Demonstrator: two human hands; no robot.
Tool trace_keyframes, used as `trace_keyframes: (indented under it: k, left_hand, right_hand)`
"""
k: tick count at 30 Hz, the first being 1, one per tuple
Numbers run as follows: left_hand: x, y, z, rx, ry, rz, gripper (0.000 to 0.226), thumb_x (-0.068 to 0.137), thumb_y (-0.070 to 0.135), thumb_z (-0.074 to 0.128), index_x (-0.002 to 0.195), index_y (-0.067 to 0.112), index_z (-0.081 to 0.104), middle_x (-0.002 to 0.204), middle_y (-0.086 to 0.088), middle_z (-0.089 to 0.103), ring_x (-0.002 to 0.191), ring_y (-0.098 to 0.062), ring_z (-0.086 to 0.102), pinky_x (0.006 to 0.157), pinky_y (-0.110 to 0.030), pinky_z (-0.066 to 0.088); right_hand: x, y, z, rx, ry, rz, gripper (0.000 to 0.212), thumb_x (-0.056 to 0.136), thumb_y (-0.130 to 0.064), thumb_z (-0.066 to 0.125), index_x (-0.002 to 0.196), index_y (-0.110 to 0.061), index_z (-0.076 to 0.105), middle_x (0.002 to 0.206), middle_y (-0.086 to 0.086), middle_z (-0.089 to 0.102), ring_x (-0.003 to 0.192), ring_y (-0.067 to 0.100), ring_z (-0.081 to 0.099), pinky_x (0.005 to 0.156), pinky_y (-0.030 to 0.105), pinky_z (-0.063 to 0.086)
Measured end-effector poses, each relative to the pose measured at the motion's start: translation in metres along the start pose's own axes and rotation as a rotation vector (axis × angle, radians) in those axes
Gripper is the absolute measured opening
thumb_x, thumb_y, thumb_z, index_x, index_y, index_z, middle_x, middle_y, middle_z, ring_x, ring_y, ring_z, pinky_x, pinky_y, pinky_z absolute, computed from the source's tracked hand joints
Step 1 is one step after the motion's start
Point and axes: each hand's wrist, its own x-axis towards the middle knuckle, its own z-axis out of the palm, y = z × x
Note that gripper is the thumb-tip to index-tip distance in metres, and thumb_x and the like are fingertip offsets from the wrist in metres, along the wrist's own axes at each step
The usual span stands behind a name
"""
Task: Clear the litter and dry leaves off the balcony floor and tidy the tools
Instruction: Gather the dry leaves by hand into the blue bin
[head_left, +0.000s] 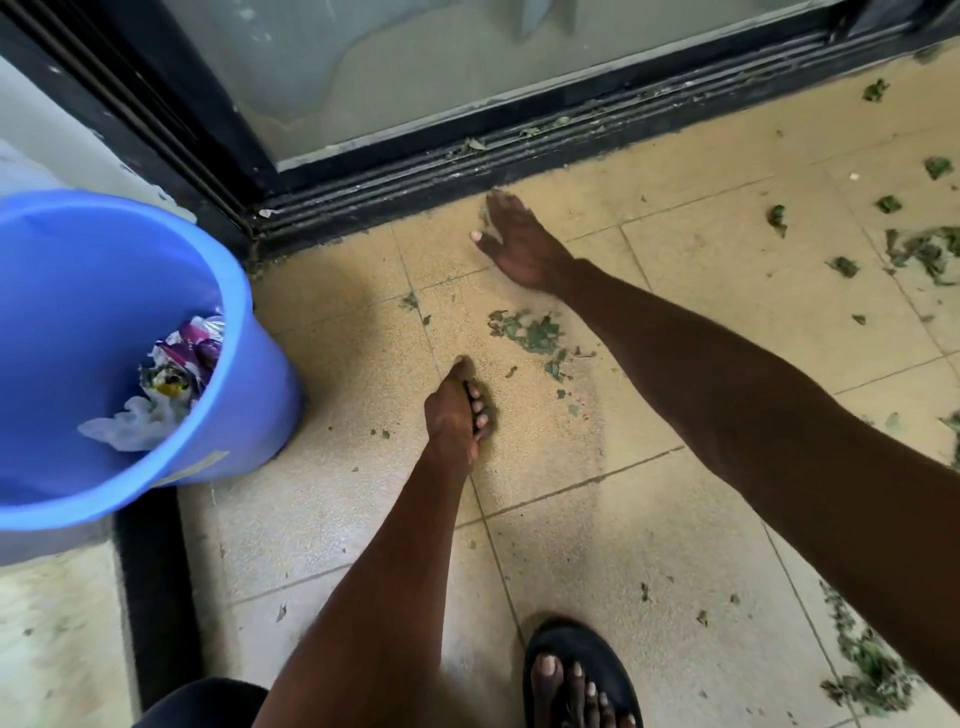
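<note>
A sandalled foot (576, 680) stands below both hands. Left hand (457, 410) curls empty; right hand (519, 244) lies spread. Between them, brittle leaves (532, 335) look feather-light; best scooped together.

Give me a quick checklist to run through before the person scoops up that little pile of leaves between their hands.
1. Blue bucket within reach, mouth open: ok, it stands left of the hands, crumpled litter already inside.
2. Leaf pile gathered: not ok, bits lie scattered around it.
3. Right hand free: ok, fingers straight, flat near the door track.
4. Left hand free: cannot tell, fingers curled, palm hidden.
5. Rest of floor clear: not ok, leaves remain at right.
6. Tools at hand: cannot tell, none in view.
</note>
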Motion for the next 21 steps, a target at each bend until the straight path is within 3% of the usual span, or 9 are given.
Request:
trace_keyframes:
  k: [3, 5, 9, 13, 16, 21]
  left_hand:
    - [0.0, 0.0, -0.001, -0.038, -0.027, -0.002, 0.048, 0.094, 0.044, 0.059, 0.056, 0.019, 0.043, 0.049, 0.001, 0.035, 0.032, -0.012, 0.028, 0.034, -0.012, 0.019]
    - [-0.002, 0.0, -0.001, -0.046, -0.032, -0.013, 0.049, 0.094, 0.045, 0.058, 0.056, 0.019, 0.043, 0.048, 0.001, 0.035, 0.032, -0.012, 0.028, 0.035, -0.012, 0.018]
    - [-0.01, 0.003, 0.0, -0.105, -0.039, -0.001, 0.049, 0.097, 0.044, 0.054, 0.057, 0.018, 0.043, 0.045, 0.002, 0.035, 0.03, -0.01, 0.028, 0.035, -0.011, 0.017]
    - [-0.022, 0.003, -0.007, -0.22, -0.062, 0.016, 0.052, 0.099, 0.045, 0.05, 0.056, 0.016, 0.043, 0.042, 0.002, 0.034, 0.028, -0.01, 0.028, 0.034, -0.01, 0.016]
    - [-0.033, -0.002, -0.035, -0.452, -0.068, 0.064, 0.06, 0.099, 0.045, 0.047, 0.047, 0.017, 0.045, 0.038, 0.003, 0.034, 0.025, -0.01, 0.03, 0.03, -0.009, 0.017]
    - [-0.058, -0.005, -0.112, -0.535, 0.207, 0.208, 0.053, 0.098, 0.045, 0.048, 0.052, 0.02, 0.037, 0.043, 0.004, 0.03, 0.031, -0.01, 0.024, 0.034, -0.016, 0.01]
  right_hand:
    - [0.023, -0.001, 0.002, -0.102, -0.065, -0.012, 0.07, 0.104, -0.05, 0.022, 0.155, -0.005, 0.007, 0.163, 0.015, 0.001, 0.15, 0.029, -0.001, 0.122, 0.044, 0.006]
    - [0.013, -0.006, 0.014, -0.158, -0.079, -0.117, 0.067, 0.104, -0.048, 0.02, 0.154, -0.005, 0.009, 0.162, 0.017, 0.004, 0.15, 0.03, 0.001, 0.122, 0.047, 0.008]
    - [-0.039, -0.017, 0.041, -0.163, -0.173, -0.382, 0.058, 0.106, -0.042, 0.023, 0.154, -0.01, 0.018, 0.162, 0.009, 0.012, 0.15, 0.022, 0.007, 0.123, 0.039, 0.008]
    - [-0.033, -0.044, 0.044, 0.017, -0.139, -0.255, 0.055, 0.107, -0.036, 0.027, 0.155, -0.013, 0.017, 0.163, 0.004, 0.01, 0.15, 0.017, 0.008, 0.119, 0.026, 0.004]
    - [-0.011, -0.066, 0.05, 0.009, -0.132, -0.19, 0.057, 0.107, -0.034, 0.027, 0.155, -0.007, 0.011, 0.163, 0.011, 0.005, 0.151, 0.024, 0.003, 0.118, 0.029, 0.001]
    - [-0.032, -0.109, 0.1, -0.191, -0.169, -0.439, 0.055, 0.106, -0.032, 0.031, 0.154, -0.006, 0.02, 0.161, 0.014, 0.014, 0.15, 0.029, 0.01, 0.12, 0.038, 0.007]
